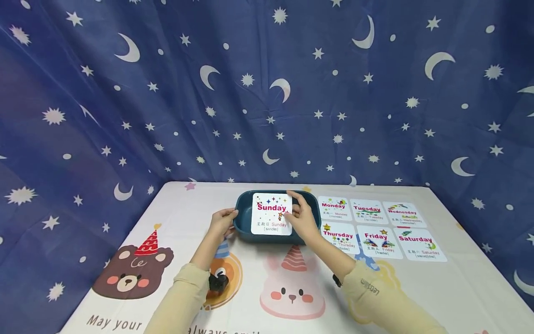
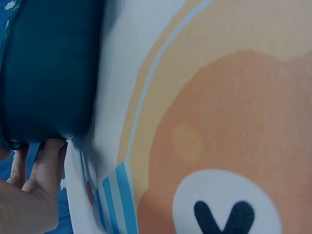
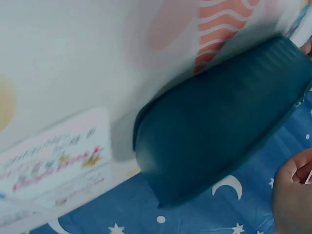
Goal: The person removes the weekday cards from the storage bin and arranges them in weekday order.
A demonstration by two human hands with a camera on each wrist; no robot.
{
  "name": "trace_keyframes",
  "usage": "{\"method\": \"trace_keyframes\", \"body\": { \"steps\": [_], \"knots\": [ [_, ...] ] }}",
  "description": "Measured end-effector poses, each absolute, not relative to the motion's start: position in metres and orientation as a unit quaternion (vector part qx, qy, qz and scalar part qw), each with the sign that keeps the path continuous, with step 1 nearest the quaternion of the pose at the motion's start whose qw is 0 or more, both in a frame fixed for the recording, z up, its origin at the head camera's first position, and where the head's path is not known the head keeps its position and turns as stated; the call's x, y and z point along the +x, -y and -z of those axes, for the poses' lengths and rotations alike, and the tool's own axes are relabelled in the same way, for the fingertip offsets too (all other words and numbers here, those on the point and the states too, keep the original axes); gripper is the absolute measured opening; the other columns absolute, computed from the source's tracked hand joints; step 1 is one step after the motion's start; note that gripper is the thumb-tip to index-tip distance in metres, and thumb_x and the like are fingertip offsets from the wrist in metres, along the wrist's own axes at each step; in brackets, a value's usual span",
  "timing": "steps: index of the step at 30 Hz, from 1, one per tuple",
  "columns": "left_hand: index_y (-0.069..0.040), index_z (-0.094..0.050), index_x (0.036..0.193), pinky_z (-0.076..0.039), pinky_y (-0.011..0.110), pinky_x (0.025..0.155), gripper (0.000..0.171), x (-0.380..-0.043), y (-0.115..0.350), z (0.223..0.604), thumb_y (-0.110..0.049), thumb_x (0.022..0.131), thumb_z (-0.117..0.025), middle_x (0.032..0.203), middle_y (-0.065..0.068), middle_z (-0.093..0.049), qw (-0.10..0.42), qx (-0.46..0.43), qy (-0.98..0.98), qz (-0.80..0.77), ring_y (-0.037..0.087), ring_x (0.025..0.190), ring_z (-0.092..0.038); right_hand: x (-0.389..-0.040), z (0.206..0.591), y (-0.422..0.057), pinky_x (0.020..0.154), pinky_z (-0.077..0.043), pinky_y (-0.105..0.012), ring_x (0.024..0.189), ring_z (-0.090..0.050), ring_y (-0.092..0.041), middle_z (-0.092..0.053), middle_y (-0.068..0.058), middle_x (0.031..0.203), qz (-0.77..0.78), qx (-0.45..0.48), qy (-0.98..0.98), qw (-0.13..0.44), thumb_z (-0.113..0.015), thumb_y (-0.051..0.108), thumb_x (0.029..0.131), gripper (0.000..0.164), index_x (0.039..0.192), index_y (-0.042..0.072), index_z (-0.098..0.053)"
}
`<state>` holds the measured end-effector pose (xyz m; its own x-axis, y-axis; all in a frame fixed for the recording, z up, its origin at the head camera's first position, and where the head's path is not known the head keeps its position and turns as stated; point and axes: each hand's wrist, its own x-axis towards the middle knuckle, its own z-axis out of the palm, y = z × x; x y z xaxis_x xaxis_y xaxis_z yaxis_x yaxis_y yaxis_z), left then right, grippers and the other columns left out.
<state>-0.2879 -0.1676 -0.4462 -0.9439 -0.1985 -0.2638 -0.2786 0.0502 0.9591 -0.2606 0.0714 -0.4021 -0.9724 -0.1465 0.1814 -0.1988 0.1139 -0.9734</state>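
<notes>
My right hand point(image 1: 306, 223) pinches the right edge of a white "Sunday" card point(image 1: 267, 219), its thumb on the printed face. The card is above a dark teal basin point(image 1: 246, 214), its face toward the head camera, covering much of the basin's inside. At the basin's left end, my left hand point(image 1: 220, 223) grips the rim; in the left wrist view its fingers point(image 2: 48, 163) touch the basin's outer wall point(image 2: 51, 73). The right wrist view has the basin point(image 3: 219, 117) from outside, and the right hand point(image 3: 295, 195) at the edge with only a sliver of card.
Right of the basin, day cards lie in two rows: Monday point(image 1: 335, 215), Tuesday point(image 1: 368, 219) and Wednesday point(image 1: 402, 220) behind, Thursday point(image 1: 340, 243), Friday point(image 1: 379, 249) and Saturday point(image 1: 421, 253) in front. Cartoon animals decorate the tablecloth point(image 1: 200, 197). A blue starry curtain point(image 1: 258, 116) hangs behind.
</notes>
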Motion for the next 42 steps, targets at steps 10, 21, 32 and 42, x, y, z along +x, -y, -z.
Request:
{"method": "trace_keyframes", "body": {
  "steps": [10, 21, 32, 42],
  "knots": [
    [0.003, -0.051, 0.129, -0.056, 0.032, 0.08, 0.039, -0.287, 0.169, 0.447, -0.018, 0.096, -0.055, 0.126, 0.021, -0.053, 0.029, -0.163, -0.728, -0.665, 0.011, 0.08, -0.062, -0.235, 0.392, -0.11, 0.069, -0.052, -0.025, 0.082, -0.064, -0.011, -0.062, -0.027, 0.116, -0.649, 0.078, 0.752, -0.087, -0.054, -0.005, 0.089, 0.06, 0.144, 0.01, -0.033],
    [0.002, -0.052, 0.129, -0.056, 0.034, 0.082, 0.039, -0.288, 0.164, 0.448, -0.019, 0.096, -0.055, 0.126, 0.022, -0.054, 0.034, -0.165, -0.732, -0.66, 0.021, 0.093, -0.065, -0.205, 0.392, -0.166, 0.069, -0.052, -0.025, 0.084, -0.063, -0.011, -0.063, -0.027, 0.114, -0.601, 0.081, 0.79, -0.092, -0.054, -0.003, 0.089, 0.058, 0.142, 0.007, -0.032],
    [0.001, -0.05, 0.13, -0.056, 0.035, 0.083, 0.039, -0.288, 0.168, 0.447, -0.019, 0.097, -0.053, 0.128, 0.024, -0.053, 0.035, -0.165, -0.735, -0.657, 0.033, 0.109, -0.062, -0.186, 0.413, -0.2, 0.068, -0.053, -0.026, 0.086, -0.063, -0.016, -0.062, -0.029, 0.112, -0.585, 0.07, 0.801, -0.108, -0.053, -0.004, 0.09, 0.048, 0.133, 0.002, -0.032],
    [0.003, -0.05, 0.13, -0.056, 0.035, 0.083, 0.04, -0.287, 0.167, 0.445, -0.019, 0.096, -0.054, 0.129, 0.023, -0.051, 0.036, -0.164, -0.73, -0.662, 0.03, 0.104, -0.063, -0.18, 0.435, -0.228, 0.059, -0.054, -0.029, 0.074, -0.065, -0.014, -0.064, -0.03, 0.102, -0.573, 0.088, 0.805, -0.124, -0.053, -0.006, 0.088, 0.052, 0.134, -0.004, -0.028]
  ]
}}
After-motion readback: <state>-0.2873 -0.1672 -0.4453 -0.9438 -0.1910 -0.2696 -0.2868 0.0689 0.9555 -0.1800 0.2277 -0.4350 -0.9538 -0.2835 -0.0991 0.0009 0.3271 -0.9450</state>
